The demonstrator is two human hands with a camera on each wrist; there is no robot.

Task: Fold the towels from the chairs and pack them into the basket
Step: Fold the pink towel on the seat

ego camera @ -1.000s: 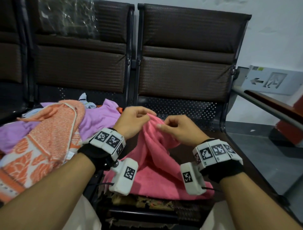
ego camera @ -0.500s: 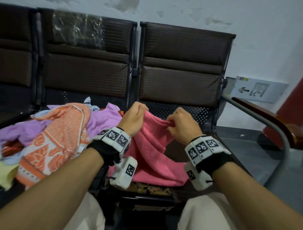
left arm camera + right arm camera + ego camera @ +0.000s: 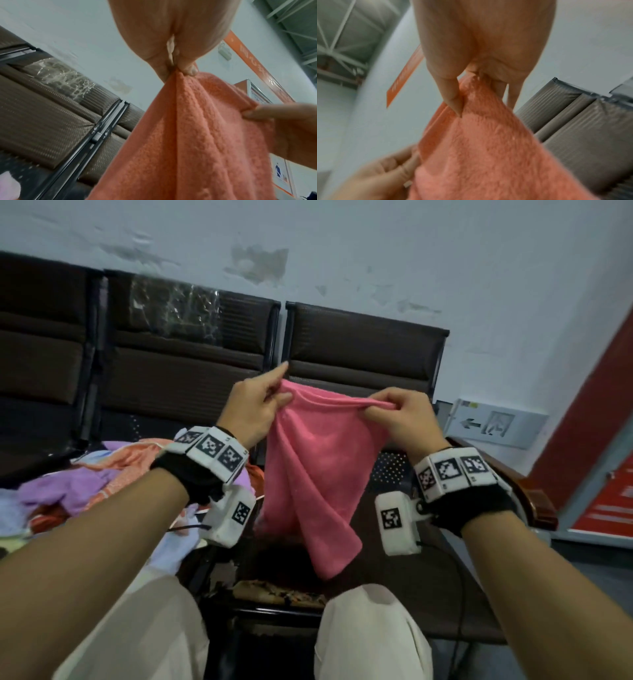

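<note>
Soft, even indoor light is falling across every view, casting only faint shadows. Wide-angle lenses are bending the chairs (image 3: 363,354) and wall (image 3: 376,251) at the edges. The right wrist view is smearing badly around the towel (image 3: 488,155); plastic wrap (image 3: 174,309) is catching glare.

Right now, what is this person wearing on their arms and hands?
Both forearms are bare, with no sleeves or gloves. Each wrist carries a black strap ringed with white blocks printed with black-and-white square codes. A white boxy camera unit with one such code hangs under each wrist, a thin black cable trailing from the right one.
</note>
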